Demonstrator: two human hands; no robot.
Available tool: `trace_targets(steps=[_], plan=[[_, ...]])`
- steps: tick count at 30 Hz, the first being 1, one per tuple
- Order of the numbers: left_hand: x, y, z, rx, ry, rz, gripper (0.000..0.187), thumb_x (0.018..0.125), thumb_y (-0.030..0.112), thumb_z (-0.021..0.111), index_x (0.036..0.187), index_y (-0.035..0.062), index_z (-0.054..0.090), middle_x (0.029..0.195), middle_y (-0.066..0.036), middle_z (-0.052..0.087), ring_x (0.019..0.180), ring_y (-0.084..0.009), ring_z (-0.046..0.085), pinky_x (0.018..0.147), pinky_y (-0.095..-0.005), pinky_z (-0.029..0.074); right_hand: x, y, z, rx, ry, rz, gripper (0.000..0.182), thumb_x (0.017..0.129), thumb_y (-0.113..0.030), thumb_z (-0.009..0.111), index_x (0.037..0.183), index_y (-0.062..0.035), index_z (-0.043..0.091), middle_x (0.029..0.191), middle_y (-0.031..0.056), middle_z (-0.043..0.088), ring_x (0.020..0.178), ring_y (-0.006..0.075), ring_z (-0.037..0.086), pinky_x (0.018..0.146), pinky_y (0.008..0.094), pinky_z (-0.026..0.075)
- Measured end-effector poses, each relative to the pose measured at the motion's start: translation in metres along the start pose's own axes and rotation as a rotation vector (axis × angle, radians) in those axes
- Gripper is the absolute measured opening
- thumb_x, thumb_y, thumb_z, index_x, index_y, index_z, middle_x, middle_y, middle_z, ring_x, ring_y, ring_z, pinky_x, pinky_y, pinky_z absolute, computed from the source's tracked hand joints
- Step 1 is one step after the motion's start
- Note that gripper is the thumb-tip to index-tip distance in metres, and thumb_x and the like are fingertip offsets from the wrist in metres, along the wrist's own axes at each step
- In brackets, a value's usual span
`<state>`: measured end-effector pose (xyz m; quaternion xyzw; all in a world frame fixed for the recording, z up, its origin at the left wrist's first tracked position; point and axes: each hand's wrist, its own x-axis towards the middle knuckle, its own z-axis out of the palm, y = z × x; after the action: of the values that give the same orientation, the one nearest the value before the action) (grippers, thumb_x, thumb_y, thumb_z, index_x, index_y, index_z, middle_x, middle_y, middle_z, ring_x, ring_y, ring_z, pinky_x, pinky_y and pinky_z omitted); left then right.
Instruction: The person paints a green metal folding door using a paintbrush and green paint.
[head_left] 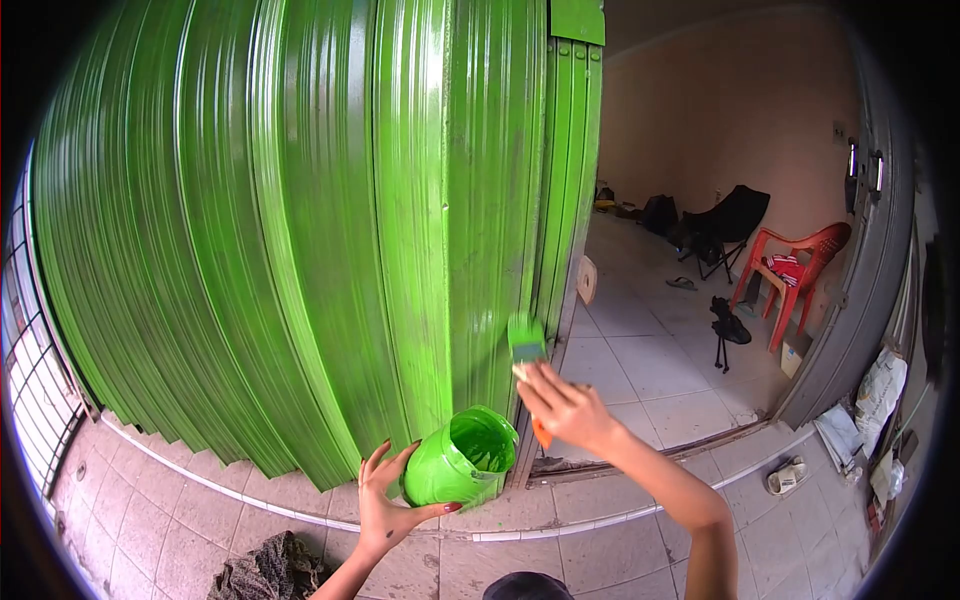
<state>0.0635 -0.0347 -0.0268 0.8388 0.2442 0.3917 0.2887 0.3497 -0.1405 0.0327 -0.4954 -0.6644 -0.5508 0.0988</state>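
My right hand (565,405) is closed around the handle of a paintbrush (526,340), whose green-coated bristles point up against the lower right part of the green corrugated metal door (330,200). An orange handle end shows below the fingers. Below and to the left, my left hand (385,500) grips the side of a green paint can (440,468), thumb low and fingers behind it. The can is tilted, its mouth facing up and right, with wet green paint on the inner wall.
Through the doorway at right are a red plastic chair (808,268), a black folding chair (730,220) and a small black tripod (727,322) on floor tiles. A dark patterned cloth (265,570) lies at lower left. Plastic bags (880,388) lean at far right.
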Motion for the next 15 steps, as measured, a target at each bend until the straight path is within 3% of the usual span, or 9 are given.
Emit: trace_targets(steps=[2,6,8,9,11,12,13,15], plan=[[0.000,0.000,-0.002,-0.006,0.008,0.004,0.091,0.050,0.051,0.088,0.123,0.0045,0.060,0.113,-0.018,0.065,0.129,-0.0347,0.042,0.109,-0.0497,0.027,-0.008,-0.008,-0.008,0.100,-0.101,-0.037,0.016,0.080,-0.005,0.062,0.096,-0.0025,0.066,0.116,0.0150,0.064,0.099,0.0239,0.067,0.051,0.0245,0.058],[-0.001,-0.004,0.003,-0.033,0.017,0.013,0.091,0.049,0.050,0.089,0.123,0.0052,0.060,0.113,-0.017,0.065,0.128,-0.0352,0.042,0.109,-0.0497,0.027,0.016,0.020,-0.031,0.433,-0.284,0.080,0.027,0.077,-0.002,0.065,0.104,-0.0051,0.067,0.118,0.0151,0.064,0.081,0.0248,0.071,0.052,0.0289,0.059],[0.000,-0.004,0.004,-0.036,0.001,0.016,0.091,0.049,0.050,0.089,0.123,0.0055,0.060,0.113,-0.017,0.065,0.128,-0.0356,0.042,0.109,-0.0497,0.027,0.047,0.051,-0.042,0.355,-0.199,0.078,0.041,0.076,0.002,0.064,0.114,-0.0126,0.065,0.121,0.0033,0.064,0.096,0.0164,0.068,0.069,0.0286,0.061],[0.000,-0.003,0.004,-0.036,-0.005,0.017,0.091,0.049,0.049,0.089,0.124,0.0056,0.060,0.113,-0.017,0.065,0.128,-0.0358,0.043,0.109,-0.0497,0.027,0.065,0.072,-0.041,0.351,-0.026,0.044,0.030,0.076,-0.004,0.066,0.105,-0.0103,0.068,0.111,0.0082,0.068,0.073,0.0165,0.070,0.058,0.0308,0.058],[-0.001,-0.004,0.004,-0.037,-0.012,0.028,0.091,0.049,0.049,0.089,0.124,0.0057,0.060,0.113,-0.016,0.065,0.128,-0.0359,0.043,0.108,-0.0497,0.028,0.105,0.106,-0.053,0.342,0.079,0.128,0.030,0.076,-0.002,0.065,0.104,-0.0113,0.069,0.101,0.0088,0.071,0.063,0.0206,0.069,0.055,0.0307,0.057],[0.000,-0.005,0.004,-0.037,-0.014,0.035,0.091,0.049,0.049,0.089,0.124,0.0058,0.059,0.113,-0.016,0.065,0.128,-0.0360,0.043,0.108,-0.0497,0.028,0.122,0.114,-0.074,0.390,-0.001,0.243,0.035,0.078,0.005,0.062,0.108,-0.0113,0.070,0.105,0.0084,0.069,0.092,0.0209,0.070,0.076,0.0284,0.059],[0.000,-0.006,0.005,-0.040,-0.015,0.033,0.091,0.049,0.048,0.089,0.124,0.0059,0.059,0.113,-0.016,0.065,0.128,-0.0360,0.043,0.108,-0.0497,0.028,0.131,0.125,-0.075,0.344,0.176,0.160,0.034,0.077,0.007,0.062,0.106,-0.0096,0.070,0.102,0.0097,0.070,0.091,0.0232,0.070,0.076,0.0285,0.059],[0.000,-0.007,0.005,-0.044,-0.012,0.030,0.091,0.049,0.048,0.089,0.125,0.0060,0.059,0.113,-0.016,0.065,0.128,-0.0360,0.043,0.108,-0.0497,0.029,0.138,0.131,-0.080,0.249,0.263,0.172,0.035,0.075,0.006,0.063,0.106,-0.0085,0.069,0.106,0.0101,0.069,0.094,0.0251,0.069,0.076,0.0292,0.059]])
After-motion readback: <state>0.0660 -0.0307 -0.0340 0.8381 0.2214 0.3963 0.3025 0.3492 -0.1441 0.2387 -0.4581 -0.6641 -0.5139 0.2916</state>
